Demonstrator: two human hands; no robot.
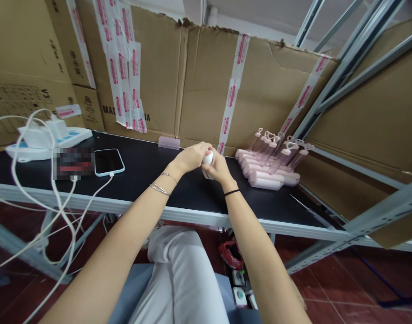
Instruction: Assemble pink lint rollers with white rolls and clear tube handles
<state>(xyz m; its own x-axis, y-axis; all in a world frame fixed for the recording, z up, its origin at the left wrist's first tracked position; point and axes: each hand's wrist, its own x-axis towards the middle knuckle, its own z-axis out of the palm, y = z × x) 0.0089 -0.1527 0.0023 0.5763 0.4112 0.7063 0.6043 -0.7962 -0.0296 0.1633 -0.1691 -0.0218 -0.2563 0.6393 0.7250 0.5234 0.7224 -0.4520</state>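
My left hand [193, 156] and my right hand [220, 167] meet over the black tabletop, fingers closed around one small object. Only its white rounded end [208, 157] shows clearly, with a pale pinkish part just below the right hand's fingers. The rest of it lies hidden in my grip, so its kind cannot be told. To the right of the hands, several pale pink cylindrical pieces [266, 179] lie side by side, with translucent stems and small loop-shaped tops standing up from them.
A phone [109, 162] on a charging cable lies at left, near a white power strip [74, 136] with tangled cables. A small pink translucent block [169, 143] sits by the cardboard wall [206, 85]. Tweezers [310, 210], or a similar thin pointed tool, rest at the right edge.
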